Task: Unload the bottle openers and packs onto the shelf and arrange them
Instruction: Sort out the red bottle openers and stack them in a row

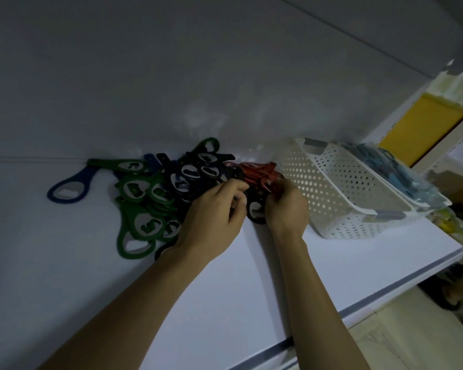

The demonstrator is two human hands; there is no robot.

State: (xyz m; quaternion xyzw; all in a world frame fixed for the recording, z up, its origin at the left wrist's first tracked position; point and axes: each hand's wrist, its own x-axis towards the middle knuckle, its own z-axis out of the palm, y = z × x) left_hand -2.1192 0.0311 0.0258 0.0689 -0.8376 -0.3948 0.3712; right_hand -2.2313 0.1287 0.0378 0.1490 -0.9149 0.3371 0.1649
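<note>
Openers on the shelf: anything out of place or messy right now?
Yes. The openers lie in a jumbled, overlapping heap, colours mixed, not in rows. One blue opener sits apart to the left. Both hands, left and right, are working at the heap's right end beside the basket.

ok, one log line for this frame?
phase: sorting | left hand: on black bottle opener | right hand: on red bottle openers | white basket: empty, right of pile
</note>
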